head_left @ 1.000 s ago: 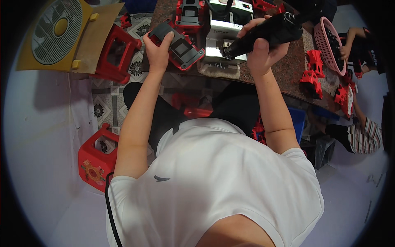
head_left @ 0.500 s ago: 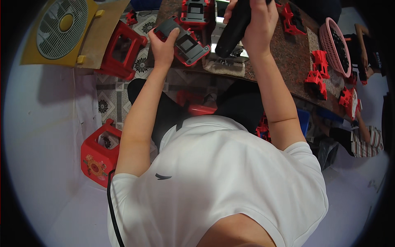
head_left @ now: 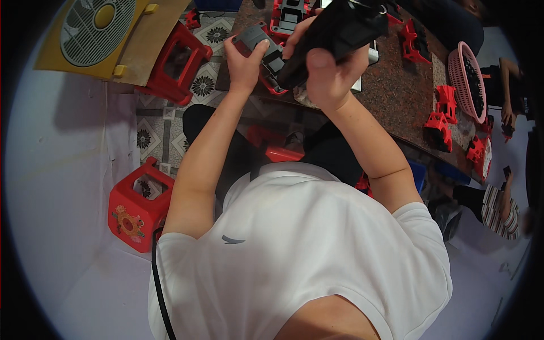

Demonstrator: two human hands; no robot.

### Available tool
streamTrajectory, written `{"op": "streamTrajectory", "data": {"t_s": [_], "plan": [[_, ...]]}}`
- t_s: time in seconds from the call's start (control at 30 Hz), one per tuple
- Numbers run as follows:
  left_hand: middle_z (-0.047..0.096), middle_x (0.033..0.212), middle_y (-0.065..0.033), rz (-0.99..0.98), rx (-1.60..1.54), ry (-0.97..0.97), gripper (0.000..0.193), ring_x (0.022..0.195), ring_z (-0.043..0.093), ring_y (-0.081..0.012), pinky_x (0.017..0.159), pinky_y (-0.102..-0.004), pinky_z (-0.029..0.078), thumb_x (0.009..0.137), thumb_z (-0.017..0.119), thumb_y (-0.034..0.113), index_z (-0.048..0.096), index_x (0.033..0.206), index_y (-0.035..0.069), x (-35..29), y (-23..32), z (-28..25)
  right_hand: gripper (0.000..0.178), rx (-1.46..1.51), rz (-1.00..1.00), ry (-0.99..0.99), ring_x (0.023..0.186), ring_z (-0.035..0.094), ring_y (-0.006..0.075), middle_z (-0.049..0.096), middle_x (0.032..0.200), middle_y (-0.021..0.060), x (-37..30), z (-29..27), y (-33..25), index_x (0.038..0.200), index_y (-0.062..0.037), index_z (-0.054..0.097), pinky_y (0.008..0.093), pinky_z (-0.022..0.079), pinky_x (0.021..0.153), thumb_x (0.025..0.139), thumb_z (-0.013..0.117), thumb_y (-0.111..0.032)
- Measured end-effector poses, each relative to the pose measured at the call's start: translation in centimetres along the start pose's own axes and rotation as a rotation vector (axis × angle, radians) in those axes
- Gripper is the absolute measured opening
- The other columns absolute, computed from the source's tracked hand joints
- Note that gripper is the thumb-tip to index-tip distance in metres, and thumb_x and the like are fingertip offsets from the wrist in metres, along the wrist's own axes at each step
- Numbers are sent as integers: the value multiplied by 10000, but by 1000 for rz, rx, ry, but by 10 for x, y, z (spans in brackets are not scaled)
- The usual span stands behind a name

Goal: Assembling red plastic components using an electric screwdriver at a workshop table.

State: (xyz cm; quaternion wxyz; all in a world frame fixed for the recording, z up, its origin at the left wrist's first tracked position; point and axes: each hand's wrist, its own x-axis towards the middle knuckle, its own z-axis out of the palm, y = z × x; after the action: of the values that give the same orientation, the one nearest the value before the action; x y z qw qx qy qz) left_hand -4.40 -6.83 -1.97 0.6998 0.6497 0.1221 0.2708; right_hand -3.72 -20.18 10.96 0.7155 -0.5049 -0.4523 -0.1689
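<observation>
Between the person's two bare hands, at the near edge of a speckled reddish-brown stone-look tabletop (head_left: 391, 85), lay the meeting place of part and tool. The left hand (head_left: 243, 63) gripped a flat rectangular assembly of grey and red plastic (head_left: 251, 37), its thumb pressed on the grey upper face and its fingers round the left edge. The right hand (head_left: 334, 72) was wrapped about a thick black cylindrical hand tool (head_left: 337, 37), which slanted down toward the left hand. The lower end of the tool overlapped the right part of the assembly in this view; whether the two touched could not be told.

Beyond the left hand, on the tabletop, stood a second grey and red plastic assembly (head_left: 288, 18). To the right of the right hand were a red plastic frame with black parts (head_left: 416, 42) and, farther right, a pink plastic lattice basket (head_left: 458, 73) containing small black pieces. Nearer than the basket lay a pair of red plastic frames (head_left: 446, 103). Well to the left of the left hand were a yellow square-framed fan (head_left: 93, 34) and a red plastic stool (head_left: 195, 59). At far right appeared a co-worker's striped sleeve (head_left: 498, 212).
</observation>
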Motion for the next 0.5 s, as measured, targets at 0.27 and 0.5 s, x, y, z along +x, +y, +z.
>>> {"op": "streamTrajectory", "data": {"t_s": [0.27, 0.5], "plan": [[552, 1097, -137, 42, 2, -29, 624, 998, 566, -182, 878, -321, 470, 761, 773, 233, 391, 1179, -29, 0, 3, 0, 427, -180, 6, -144, 651, 602, 174, 606, 847, 147, 3, 6, -5, 1140, 9, 403, 275, 501, 580, 893, 646, -242], [572, 1077, -129, 13, 16, -28, 599, 976, 568, -183, 859, -314, 472, 750, 789, 243, 432, 1149, -25, 8, -14, 1, 354, 146, 171, -2, 676, 604, 154, 623, 836, 83, 16, -15, -15, 1031, 0, 492, 272, 495, 594, 785, 706, -137]]}}
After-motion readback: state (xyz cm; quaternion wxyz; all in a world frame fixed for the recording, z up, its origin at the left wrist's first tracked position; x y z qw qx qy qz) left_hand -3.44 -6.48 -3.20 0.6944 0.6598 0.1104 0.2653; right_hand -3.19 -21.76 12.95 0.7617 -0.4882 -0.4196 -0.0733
